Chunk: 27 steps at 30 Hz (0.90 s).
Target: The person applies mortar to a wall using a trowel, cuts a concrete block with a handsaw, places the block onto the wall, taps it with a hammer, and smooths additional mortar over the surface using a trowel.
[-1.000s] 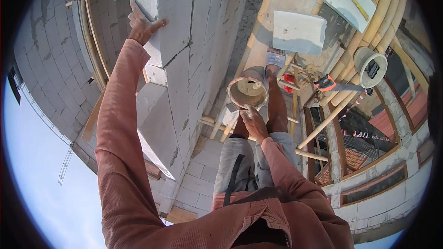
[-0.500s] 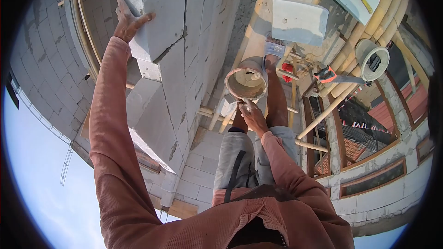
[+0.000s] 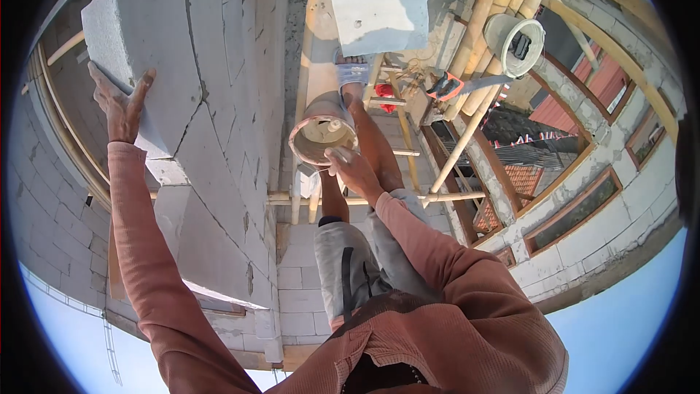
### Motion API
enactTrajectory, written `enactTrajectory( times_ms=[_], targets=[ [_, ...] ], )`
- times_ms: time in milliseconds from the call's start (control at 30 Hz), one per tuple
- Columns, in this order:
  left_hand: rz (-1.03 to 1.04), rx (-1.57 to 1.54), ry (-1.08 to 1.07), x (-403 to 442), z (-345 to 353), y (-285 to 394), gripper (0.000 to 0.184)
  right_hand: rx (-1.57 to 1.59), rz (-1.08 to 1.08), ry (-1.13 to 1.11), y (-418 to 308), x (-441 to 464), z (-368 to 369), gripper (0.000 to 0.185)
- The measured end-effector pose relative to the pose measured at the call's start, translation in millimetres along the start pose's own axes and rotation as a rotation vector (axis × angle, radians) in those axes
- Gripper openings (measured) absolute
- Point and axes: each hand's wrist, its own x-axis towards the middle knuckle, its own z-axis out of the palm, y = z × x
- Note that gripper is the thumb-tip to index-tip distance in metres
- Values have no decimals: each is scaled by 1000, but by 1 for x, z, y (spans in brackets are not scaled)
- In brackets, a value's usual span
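On the left, a large pale lightweight concrete block (image 3: 153, 36) sits on top of the block wall (image 3: 240, 168). My left hand (image 3: 122, 106) lies against the side face of this block, thumb and fingers spread wide. Near my legs, my right hand (image 3: 356, 175) grips the near rim of a mortar-stained bucket (image 3: 329, 108). The bucket is tilted so its mouth faces me. Grey mortar residue coats its inside, where a small pale round object (image 3: 335, 125) shows; its kind is unclear.
A loose white block (image 3: 383, 18) lies beyond my sandalled foot (image 3: 352, 71) on the plank. An orange-handled saw (image 3: 445, 87) and a pale bucket (image 3: 514, 47) rest by the bamboo poles (image 3: 488, 14). Window frames (image 3: 572, 211) stand in the wall at right.
The whole view has swung, so the wall, bucket and legs appear further left. My left hand stays on the block's side, and my right hand still holds the bucket rim.
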Motion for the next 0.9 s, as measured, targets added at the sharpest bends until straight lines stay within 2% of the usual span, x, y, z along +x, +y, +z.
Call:
enactTrajectory(
  times_ms=[100,133,200,233,267,300,333,367,400,433,467,533,600,700,800,833,900],
  targets=[
    [1,91,82,-2,8,1,139,9,312,49,7,33,-50,31],
    [4,127,105,0,11,-1,138,73,435,141,-12,50,-83,29],
    [8,136,110,-1,12,0,138,-236,74,362,2,89,-128,30],
    [5,122,100,-3,10,4,137,-208,84,479,12,122,-156,31],
    [2,108,90,-5,9,8,137,-295,-42,506,13,157,-195,31],
    [-20,87,67,-7,9,11,136,-497,-104,635,28,197,-226,33],
    [-16,97,81,-4,9,6,137,-826,-184,754,62,246,-260,39],
    [-11,108,95,-3,10,2,138,-1014,-183,763,75,290,-305,47],
    [10,135,109,-3,10,-2,140,-913,59,736,40,309,-335,56],
    [32,163,124,-3,10,-5,142,-962,150,731,51,344,-371,63],
    [30,156,123,-4,10,-2,143,-974,195,764,55,369,-397,67],
    [15,120,120,-4,10,6,145,-1142,269,679,94,413,-439,65],
    [1,104,110,-4,8,4,146,-1250,328,624,101,425,-452,63],
    [4,121,87,-4,7,2,146,-1231,289,553,105,426,-466,55],
    [4,81,60,-3,8,5,146,-1013,141,513,126,430,-475,44],
    [-8,60,43,-3,8,6,146,-1051,-93,620,110,406,-462,35],
    [6,63,23,-6,4,1,145,-976,-185,630,67,370,-438,35]
  ],
)
